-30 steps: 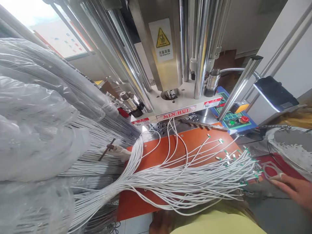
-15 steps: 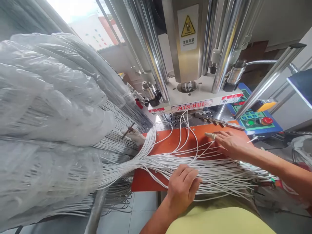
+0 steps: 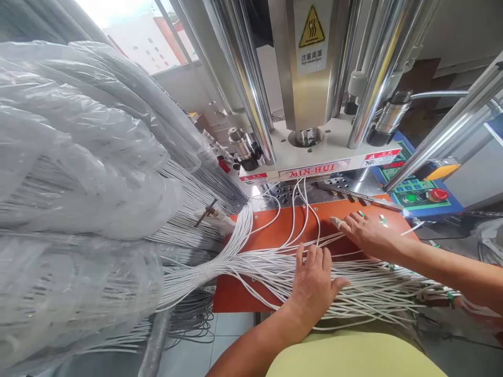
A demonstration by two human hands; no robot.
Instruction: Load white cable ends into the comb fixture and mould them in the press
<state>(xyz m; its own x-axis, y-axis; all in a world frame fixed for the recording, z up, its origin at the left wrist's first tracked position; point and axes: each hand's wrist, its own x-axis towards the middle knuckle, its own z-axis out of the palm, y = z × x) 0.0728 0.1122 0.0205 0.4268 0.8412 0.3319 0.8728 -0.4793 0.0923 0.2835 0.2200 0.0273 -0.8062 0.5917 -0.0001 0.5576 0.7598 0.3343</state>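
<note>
White cables run in a thick bunch across an orange-red board. My left hand lies over the bunch, fingers stretched forward and thumb apart. Farther right, my right hand rests low over the board, with thin cables passing under it; its fingers are apart and its thumb carries a pale wrap. Beside its fingers are small green-and-white cable ends. A few cables loop from the board up into the press marked MIN-HUI. Whatever lies beneath the right palm is hidden.
Plastic-wrapped cable bundles fill the left side. A notched metal bar lies along the board's back edge. At right is a blue control panel with green and red buttons. A heat warning label marks the press column.
My left hand has moved forward and right over the cables, its fingers spreading. My right hand has shifted slightly, and green cable ends now show beside its fingers. The view has turned a little.
</note>
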